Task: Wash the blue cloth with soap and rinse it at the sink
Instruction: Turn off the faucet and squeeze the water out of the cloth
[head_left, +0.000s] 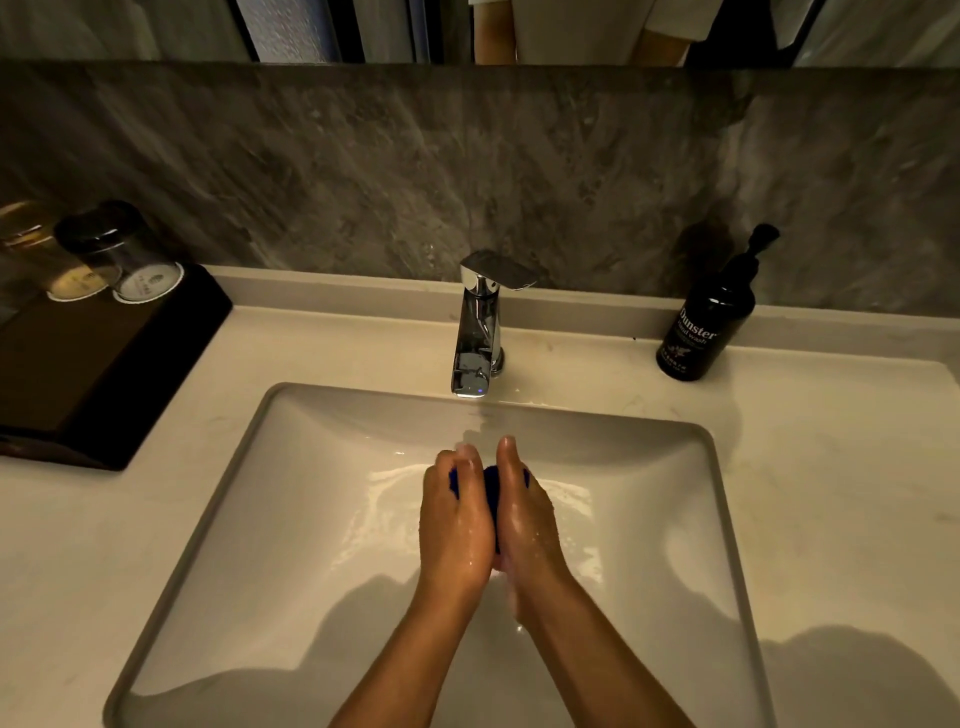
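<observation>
The blue cloth (491, 488) is bunched up and squeezed between my two palms over the white sink basin (291, 519); only a dark blue sliver shows between them. My left hand (453, 525) presses on it from the left, my right hand (524, 519) from the right. Both hands are wet and shiny. They sit just in front of the chrome faucet (480, 332), below its spout. A black pump bottle of hand wash (709, 327) stands on the counter at the right of the faucet.
A black tray (104, 374) with two upturned glasses (124, 260) stands on the counter at the left. A grey stone backsplash (467, 171) rises behind the faucet. Wet film lies on the basin floor around the hands.
</observation>
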